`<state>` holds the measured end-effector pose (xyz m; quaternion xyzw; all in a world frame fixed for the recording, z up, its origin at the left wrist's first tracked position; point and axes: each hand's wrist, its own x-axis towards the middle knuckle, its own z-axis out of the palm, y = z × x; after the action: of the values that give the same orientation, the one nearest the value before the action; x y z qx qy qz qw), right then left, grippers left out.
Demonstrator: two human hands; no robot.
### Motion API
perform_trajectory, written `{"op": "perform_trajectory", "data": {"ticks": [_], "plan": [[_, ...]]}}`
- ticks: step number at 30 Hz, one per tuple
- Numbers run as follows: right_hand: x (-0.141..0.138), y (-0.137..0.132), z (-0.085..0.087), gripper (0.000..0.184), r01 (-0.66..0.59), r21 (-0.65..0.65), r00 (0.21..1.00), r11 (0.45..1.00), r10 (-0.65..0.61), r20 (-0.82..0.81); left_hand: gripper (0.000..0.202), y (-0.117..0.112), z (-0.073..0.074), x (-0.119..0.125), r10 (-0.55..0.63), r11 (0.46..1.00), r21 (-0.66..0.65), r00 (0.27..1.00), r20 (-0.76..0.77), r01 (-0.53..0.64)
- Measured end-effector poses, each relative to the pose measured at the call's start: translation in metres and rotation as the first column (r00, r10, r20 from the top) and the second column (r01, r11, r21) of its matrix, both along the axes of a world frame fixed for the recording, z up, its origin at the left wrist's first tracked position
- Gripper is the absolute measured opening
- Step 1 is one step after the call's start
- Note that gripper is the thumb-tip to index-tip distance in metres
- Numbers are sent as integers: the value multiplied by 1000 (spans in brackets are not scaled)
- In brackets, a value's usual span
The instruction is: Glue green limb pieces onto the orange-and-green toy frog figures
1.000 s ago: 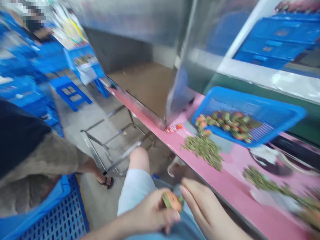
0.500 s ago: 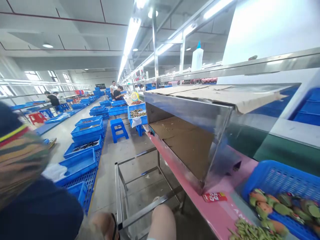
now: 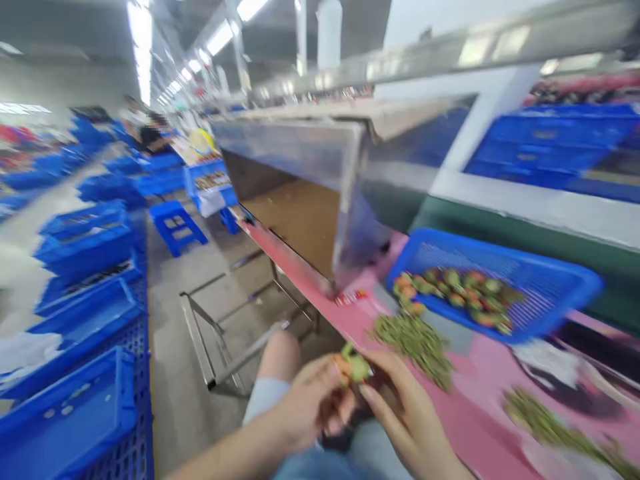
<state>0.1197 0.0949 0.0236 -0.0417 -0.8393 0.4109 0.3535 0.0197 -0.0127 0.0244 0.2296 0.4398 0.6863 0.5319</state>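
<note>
Low in the middle of the blurred head view, my left hand [image 3: 310, 407] and my right hand [image 3: 407, 417] meet over my lap. Both pinch one small orange and green piece [image 3: 353, 367] between their fingertips. Just beyond them a heap of green bits [image 3: 417, 343] lies on the pink table [image 3: 465, 407]. A tilted blue basket [image 3: 545, 287] further right holds several more orange and green pieces [image 3: 455, 297].
A steel box-like housing [image 3: 300, 167] with a brown floor stands on the table to the left of the basket. Blue crates [image 3: 85, 240] and a blue stool [image 3: 175, 227] fill the floor at left. A steel frame [image 3: 220, 333] stands by my knee. People sit far back.
The camera swung up to the hall half a second ago and has dropped back to the table. My hands are in view again, both now closed on the piece, held nearer the table edge.
</note>
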Motion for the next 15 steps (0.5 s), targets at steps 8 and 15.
{"op": "perform_trajectory", "data": {"ticks": [8,15], "plan": [[5,3,2,14,40,-311,999,949,-42,1,44,3,6,-4,46,999,-24,997,-70,-47],[35,-13,-22,22,186,-443,981,877,-193,30,41,-1,3,-5,17,992,-117,984,-179,-38]]}}
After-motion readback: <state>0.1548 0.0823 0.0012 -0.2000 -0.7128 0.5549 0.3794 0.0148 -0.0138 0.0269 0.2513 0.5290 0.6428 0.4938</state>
